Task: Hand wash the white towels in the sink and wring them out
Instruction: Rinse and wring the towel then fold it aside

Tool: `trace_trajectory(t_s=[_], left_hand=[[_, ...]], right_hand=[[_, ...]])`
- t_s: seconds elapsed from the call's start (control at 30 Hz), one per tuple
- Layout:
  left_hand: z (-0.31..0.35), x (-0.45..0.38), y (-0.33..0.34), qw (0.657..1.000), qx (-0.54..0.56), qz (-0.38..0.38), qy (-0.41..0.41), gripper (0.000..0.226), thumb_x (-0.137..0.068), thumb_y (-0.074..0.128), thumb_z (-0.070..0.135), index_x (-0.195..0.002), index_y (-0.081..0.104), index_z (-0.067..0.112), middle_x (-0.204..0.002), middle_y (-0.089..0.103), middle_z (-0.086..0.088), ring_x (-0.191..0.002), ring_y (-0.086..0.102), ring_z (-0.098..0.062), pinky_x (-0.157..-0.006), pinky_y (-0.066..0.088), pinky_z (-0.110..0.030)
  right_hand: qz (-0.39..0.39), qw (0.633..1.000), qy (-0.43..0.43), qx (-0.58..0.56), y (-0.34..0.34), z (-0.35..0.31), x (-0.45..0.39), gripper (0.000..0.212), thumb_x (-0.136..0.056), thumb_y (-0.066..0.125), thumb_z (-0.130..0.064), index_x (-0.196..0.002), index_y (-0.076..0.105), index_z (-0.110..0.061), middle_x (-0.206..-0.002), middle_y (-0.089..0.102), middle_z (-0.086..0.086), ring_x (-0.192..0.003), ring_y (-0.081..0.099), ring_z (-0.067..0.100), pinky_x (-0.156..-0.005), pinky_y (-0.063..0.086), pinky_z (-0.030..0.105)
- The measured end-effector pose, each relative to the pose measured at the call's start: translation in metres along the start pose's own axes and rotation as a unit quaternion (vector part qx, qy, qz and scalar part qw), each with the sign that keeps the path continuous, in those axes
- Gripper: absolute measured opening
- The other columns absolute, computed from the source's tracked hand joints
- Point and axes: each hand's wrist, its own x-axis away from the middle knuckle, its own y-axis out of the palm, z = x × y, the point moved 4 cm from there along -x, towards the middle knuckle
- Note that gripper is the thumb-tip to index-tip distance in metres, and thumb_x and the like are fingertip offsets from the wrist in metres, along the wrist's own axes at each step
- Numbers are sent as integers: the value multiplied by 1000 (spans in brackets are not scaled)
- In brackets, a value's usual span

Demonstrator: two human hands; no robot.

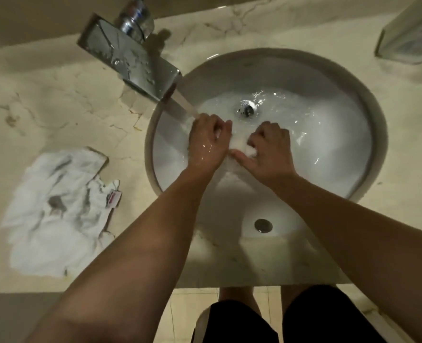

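Note:
A small wet white towel (239,144) is bunched between both hands inside the round white sink (348,100). My left hand (208,142) grips its left part with curled fingers, right under the stream of water from the chrome faucet (130,60). My right hand (270,151) grips its right part, knuckles up. Most of the towel is hidden by the hands. A second white towel (54,214), crumpled and with grey stains, lies on the marble counter (56,100) left of the sink.
Water swirls around the drain (248,110) at the back of the basin. An overflow hole (263,225) shows on the near wall. A pale box-like object (410,33) stands at the back right of the counter. Tiled floor and my legs are below the counter edge.

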Motion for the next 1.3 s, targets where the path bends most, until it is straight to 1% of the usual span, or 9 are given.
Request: trace_trajectory(t_s=[0.1,0.2,0.3,0.57,0.8,0.93,1.03,1.1,1.3], left_hand=[[-8,15,11,994,-91,-55,3,59,-93,30,59,-118,66,20,-131,56,-6,-128,44,-24,-111,33,-45],[-15,20,22,988,-131,-83,12,78,-91,9,64,-139,56,25,-145,50,-4,-143,33,-23,-122,9,-48],[-25,31,31,991,-119,-41,36,72,-96,17,62,-148,48,23,-154,43,-8,-146,30,-26,-119,15,-42],[-22,14,44,986,-145,86,8,59,-95,24,52,-111,72,21,-104,67,-5,-100,59,-29,-90,43,-45],[-7,-23,41,984,-127,124,-7,49,-94,36,45,-82,74,15,-81,72,-5,-74,68,-27,-81,51,-43],[-13,-40,50,961,-264,65,49,26,-77,70,28,-98,77,14,-72,70,-8,-60,67,-28,-52,57,-39],[-17,-52,44,955,-290,61,-17,56,-73,80,33,-122,60,13,-83,73,-8,-71,70,-24,-63,58,-37],[-9,-55,47,968,-249,-5,-42,24,-100,50,22,-123,51,15,-99,70,-15,-90,69,-30,-80,54,-43],[-3,-53,36,992,-92,-28,-84,57,-102,27,58,-84,65,21,-88,67,-1,-94,64,-20,-96,47,-42]], right_hand=[[-28,992,67,-104,10,6,-6,59,-95,39,-59,-77,66,-10,-130,56,9,-124,49,25,-106,34,41],[-73,970,140,-184,26,10,-17,53,-95,43,-51,-126,55,-10,-142,49,6,-128,50,25,-106,41,47],[-82,986,95,-105,42,14,-7,66,-95,36,-49,-152,35,-15,-151,43,9,-140,39,27,-112,32,46],[107,994,24,27,55,19,-20,52,-105,32,-44,-106,66,-5,-95,65,16,-86,60,34,-75,46,42],[83,991,104,20,53,20,-50,55,-101,28,-42,-88,71,-9,-78,69,15,-74,65,35,-63,46,36],[28,989,142,5,56,26,-68,51,-104,26,-40,-83,65,-14,-72,63,13,-74,63,36,-62,35,33],[52,985,165,-7,53,28,-75,52,-106,30,-37,-100,74,-11,-84,72,17,-81,66,35,-64,33,31],[33,985,172,-3,54,26,-78,53,-108,28,-36,-99,73,-11,-85,72,16,-81,66,35,-64,37,32],[7,987,157,-32,44,23,-71,52,-105,27,-43,-101,70,-14,-92,71,12,-87,66,31,-67,39,32]])
